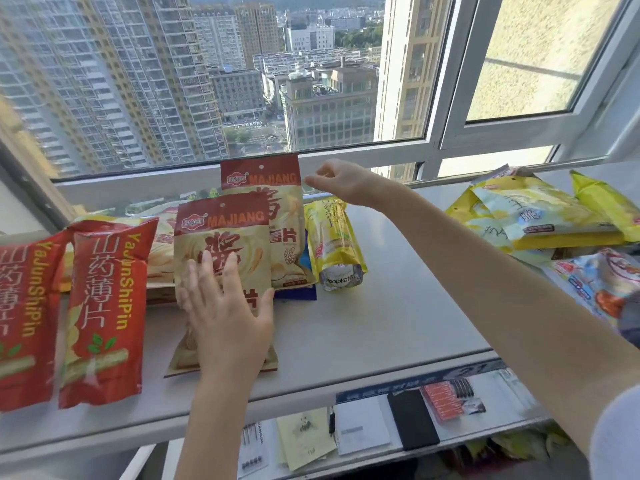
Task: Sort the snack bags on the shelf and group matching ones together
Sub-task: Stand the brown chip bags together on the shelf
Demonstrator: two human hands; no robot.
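On the shelf (398,306) you're pairing: left hand (228,313) flat on the front MAJIANG bag (221,237), right hand (341,181) at the rear MAJIANG bag (263,178), grip unclear, so probably align them next.

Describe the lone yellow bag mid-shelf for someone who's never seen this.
On the grey shelf under the window, look just right of the two beige-and-red MAJIANG bags. The yellow bag lies there, the only yellow one away from the pile at far right.

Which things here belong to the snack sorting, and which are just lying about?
Job: front MAJIANG bag, rear MAJIANG bag, red YaJunShiPin bags, lone yellow bag, yellow bag pile.
Lying about: black notebook, pen, red leaflet, yellow paper.
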